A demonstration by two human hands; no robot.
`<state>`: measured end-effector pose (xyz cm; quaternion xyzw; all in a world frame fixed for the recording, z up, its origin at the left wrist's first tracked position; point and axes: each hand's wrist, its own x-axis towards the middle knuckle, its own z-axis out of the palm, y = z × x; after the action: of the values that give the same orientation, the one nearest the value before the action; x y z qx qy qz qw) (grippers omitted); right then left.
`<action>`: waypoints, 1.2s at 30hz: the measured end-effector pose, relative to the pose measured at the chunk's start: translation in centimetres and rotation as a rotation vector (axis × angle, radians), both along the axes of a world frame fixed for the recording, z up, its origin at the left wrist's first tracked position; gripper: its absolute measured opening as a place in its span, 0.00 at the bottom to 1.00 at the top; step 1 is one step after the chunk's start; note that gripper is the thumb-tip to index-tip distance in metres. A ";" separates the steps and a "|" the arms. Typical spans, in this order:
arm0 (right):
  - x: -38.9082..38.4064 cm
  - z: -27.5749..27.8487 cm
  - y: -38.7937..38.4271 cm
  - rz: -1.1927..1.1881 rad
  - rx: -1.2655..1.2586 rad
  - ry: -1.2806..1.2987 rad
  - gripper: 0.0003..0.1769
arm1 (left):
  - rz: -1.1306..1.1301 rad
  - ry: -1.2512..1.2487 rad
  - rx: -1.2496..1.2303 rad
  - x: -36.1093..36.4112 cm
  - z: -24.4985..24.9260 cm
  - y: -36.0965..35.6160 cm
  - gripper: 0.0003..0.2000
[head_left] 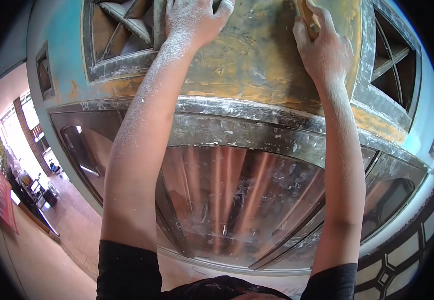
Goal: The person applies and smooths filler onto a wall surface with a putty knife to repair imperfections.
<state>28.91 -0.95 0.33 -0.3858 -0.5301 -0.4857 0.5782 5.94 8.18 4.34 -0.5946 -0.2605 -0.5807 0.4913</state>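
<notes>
My left hand point(192, 22), dusted white, grips the edge of a lattice vent opening point(124, 30) in the wall above a door. My right hand point(324, 47) is closed around a small tan sanding block point(308, 17) pressed against the wall panel point(252, 60), whose worn paint shows yellow and dark patches. Both forearms reach upward and carry white dust.
An arched glass transom point(237, 200) with a grey metal frame point(247, 127) sits below the panel. A second lattice vent point(394, 65) is at the right. The surrounding wall is turquoise point(59, 30). A corridor with furniture point(32, 190) shows far left.
</notes>
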 end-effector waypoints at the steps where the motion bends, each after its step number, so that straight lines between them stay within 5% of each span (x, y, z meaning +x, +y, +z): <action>1: 0.0 -0.2 -0.4 0.047 -0.084 0.037 0.21 | -0.003 -0.020 -0.013 0.1 -0.3 -0.1 0.34; 18: -1.8 2.5 0.7 0.075 0.002 0.104 0.15 | -0.011 -0.020 -0.036 2.4 -3.9 -1.1 0.37; 25: 0.3 -4.9 1.6 0.054 0.077 -0.071 0.21 | -0.058 0.106 -0.132 1.1 -11.2 -1.2 0.36; 28: -1.2 -8.6 -1.3 0.301 -0.313 0.025 0.25 | -0.027 0.136 -0.184 -1.4 -14.7 -1.2 0.35; 31: -2.5 -10.4 -2.9 0.304 -0.451 -0.040 0.30 | -0.005 0.134 -0.319 -4.8 -17.5 -1.3 0.36; 33: -3.2 -10.7 -3.6 0.148 -0.776 -0.192 0.36 | 0.054 0.110 -0.341 -7.7 -18.7 -0.8 0.36; 36: -4.6 -10.3 -3.8 -0.122 -0.895 -0.325 0.38 | 0.142 0.052 -0.340 -13.2 -19.8 0.6 0.38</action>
<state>24.36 -4.71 -9.96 -0.5463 -0.7470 -0.2970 0.2352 -7.28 8.77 -15.43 -0.6639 -0.3835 -0.4766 0.4301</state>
